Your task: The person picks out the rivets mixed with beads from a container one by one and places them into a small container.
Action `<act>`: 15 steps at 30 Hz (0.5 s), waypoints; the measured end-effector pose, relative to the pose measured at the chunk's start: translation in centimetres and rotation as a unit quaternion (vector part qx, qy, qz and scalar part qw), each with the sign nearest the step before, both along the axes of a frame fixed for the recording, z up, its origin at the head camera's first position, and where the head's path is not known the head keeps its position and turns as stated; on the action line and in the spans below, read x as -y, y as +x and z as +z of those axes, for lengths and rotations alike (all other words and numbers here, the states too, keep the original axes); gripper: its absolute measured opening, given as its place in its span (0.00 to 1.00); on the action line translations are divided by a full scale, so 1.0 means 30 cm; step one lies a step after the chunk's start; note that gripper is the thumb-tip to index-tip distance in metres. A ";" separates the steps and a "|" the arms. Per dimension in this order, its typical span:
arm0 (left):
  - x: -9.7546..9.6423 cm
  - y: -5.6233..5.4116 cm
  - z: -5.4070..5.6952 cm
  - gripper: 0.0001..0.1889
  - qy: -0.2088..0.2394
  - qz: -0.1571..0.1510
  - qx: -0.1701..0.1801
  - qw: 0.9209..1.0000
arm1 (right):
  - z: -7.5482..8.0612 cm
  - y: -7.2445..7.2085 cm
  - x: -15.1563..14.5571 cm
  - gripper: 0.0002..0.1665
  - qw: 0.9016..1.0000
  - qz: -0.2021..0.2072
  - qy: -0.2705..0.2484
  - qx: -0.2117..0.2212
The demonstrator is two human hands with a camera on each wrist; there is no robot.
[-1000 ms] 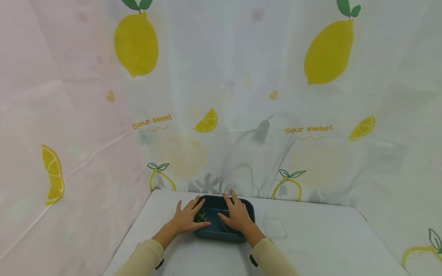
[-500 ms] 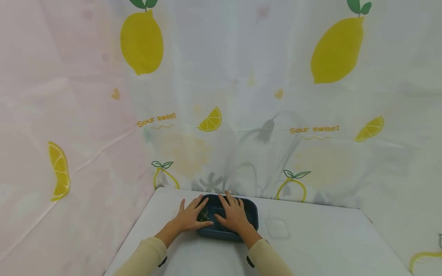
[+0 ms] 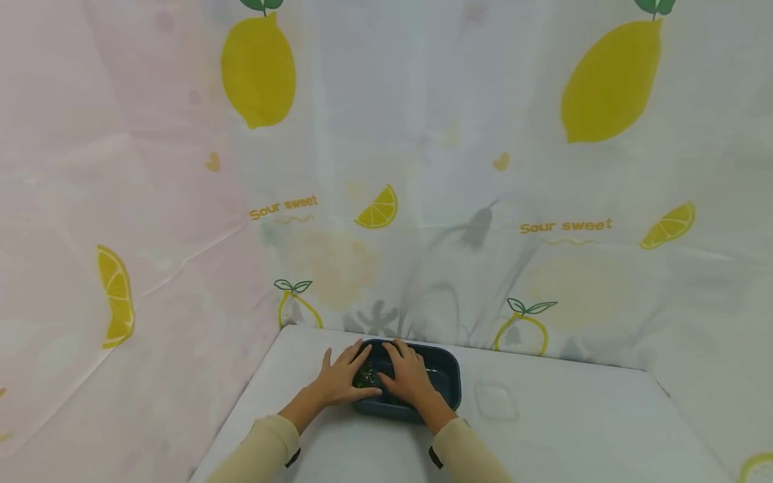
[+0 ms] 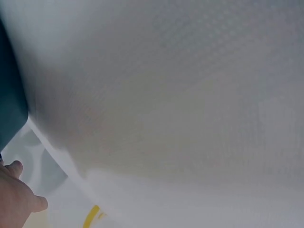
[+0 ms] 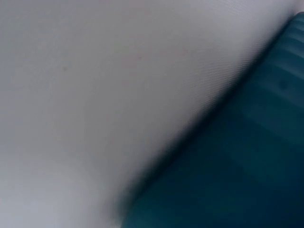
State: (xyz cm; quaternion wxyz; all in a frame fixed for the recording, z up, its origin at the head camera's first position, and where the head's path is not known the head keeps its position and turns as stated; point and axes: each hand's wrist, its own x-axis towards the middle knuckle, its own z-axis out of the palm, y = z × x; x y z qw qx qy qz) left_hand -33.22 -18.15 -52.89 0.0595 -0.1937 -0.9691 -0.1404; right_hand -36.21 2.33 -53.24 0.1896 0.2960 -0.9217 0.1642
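Note:
A dark teal rectangular dish stands near the back of the white table. Its ribbed outer wall fills the lower right of the right wrist view. Dark green, leafy-looking bits lie at its left end, partly covered by fingers. My left hand lies over the dish's left end, fingers spread, thumb along the front rim. My right hand reaches over the front rim into the middle, its fingers apart and slightly bent. Neither hand visibly grips anything, though what lies under the right palm is hidden.
Right of the dish, a clear, flat, rounded-square piece lies on the white table. A lemon-print cloth hangs right behind the table's back edge, and a pinkish cloth side rises at the left.
My right hand has shifted left inside the dish, nearer the left hand, baring more of the right end. The left hand keeps its place. The whole scene slides right as the head view turns.

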 end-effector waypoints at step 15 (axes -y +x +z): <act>-0.006 -0.004 -0.014 0.52 0.022 0.008 -0.001 1.000 | -0.007 -0.013 0.066 0.24 0.994 0.000 -0.041 0.101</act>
